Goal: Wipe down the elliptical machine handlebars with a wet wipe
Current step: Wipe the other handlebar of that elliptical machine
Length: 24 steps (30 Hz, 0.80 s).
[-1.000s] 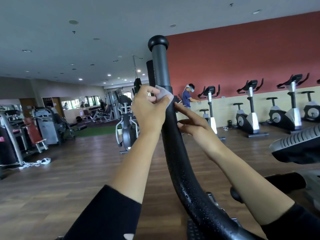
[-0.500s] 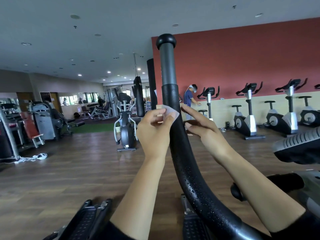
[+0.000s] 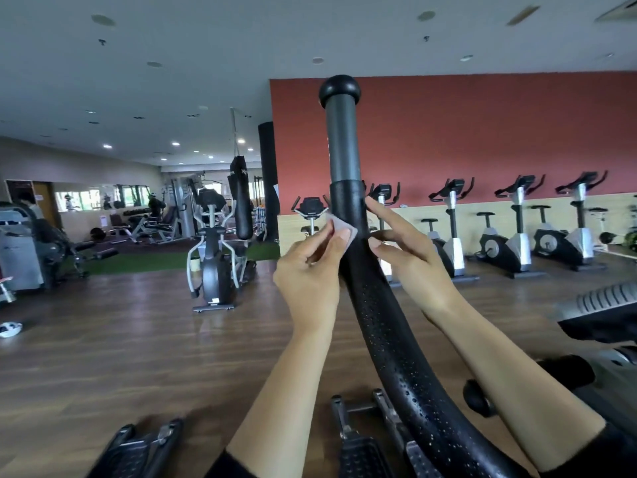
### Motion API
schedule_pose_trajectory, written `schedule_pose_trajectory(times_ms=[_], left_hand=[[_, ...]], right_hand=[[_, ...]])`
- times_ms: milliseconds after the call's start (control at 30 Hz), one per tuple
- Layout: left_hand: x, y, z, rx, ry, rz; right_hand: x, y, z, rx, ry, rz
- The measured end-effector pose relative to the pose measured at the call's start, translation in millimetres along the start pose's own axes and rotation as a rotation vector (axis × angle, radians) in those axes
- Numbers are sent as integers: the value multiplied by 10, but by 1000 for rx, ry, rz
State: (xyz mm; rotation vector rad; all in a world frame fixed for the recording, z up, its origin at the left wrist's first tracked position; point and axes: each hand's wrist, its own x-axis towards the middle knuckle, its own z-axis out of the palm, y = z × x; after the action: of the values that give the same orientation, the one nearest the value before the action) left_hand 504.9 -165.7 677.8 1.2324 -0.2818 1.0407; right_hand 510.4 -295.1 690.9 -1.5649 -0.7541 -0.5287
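The elliptical's black handlebar [image 3: 386,326] curves up from the bottom right to a grey upper section with a round black cap. Water droplets cover its lower black part. My left hand [image 3: 310,270] pinches a small white wet wipe [image 3: 341,229] and holds it against the bar's left side, just below the grey section. On the other side of the bar is my right hand [image 3: 410,250]; its straight fingers touch the bar and it holds nothing.
Foot pedals [image 3: 138,450] of the elliptical lie at the bottom. A second handle and console [image 3: 603,312] stick in from the right. Another elliptical [image 3: 213,257] and a punching bag [image 3: 241,198] stand on the wood floor ahead. Exercise bikes [image 3: 510,236] line the red wall.
Both hands slid down the bar with the wipe, from near the grey section onto the black grip. The camera view shifted, so the bar now sits more to the right.
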Motion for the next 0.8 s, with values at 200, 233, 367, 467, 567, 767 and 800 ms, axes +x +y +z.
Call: schedule_pose_trajectory(times_ms=[200, 233, 367, 467, 567, 767, 800], left_hand=[[283, 24, 93, -6, -38, 35], [235, -14, 60, -7, -57, 29], [127, -65, 17, -92, -97, -15], [327, 20, 101, -92, -77, -30], [336, 41, 95, -130, -93, -68], [-278, 6, -191, -59, -151, -100], [-376, 11, -230, -36, -160, -83]], right_hand=[[-44, 12, -32, -64, -32, -25], [-57, 17, -50, -61, -42, -21], [-107, 28, -79, -82, -54, -32], [-144, 42, -90, -78, -59, -22], [-194, 51, -103, -63, -71, -5], [-222, 81, -110, 9, -88, 20], [-235, 87, -112, 26, -95, 24]])
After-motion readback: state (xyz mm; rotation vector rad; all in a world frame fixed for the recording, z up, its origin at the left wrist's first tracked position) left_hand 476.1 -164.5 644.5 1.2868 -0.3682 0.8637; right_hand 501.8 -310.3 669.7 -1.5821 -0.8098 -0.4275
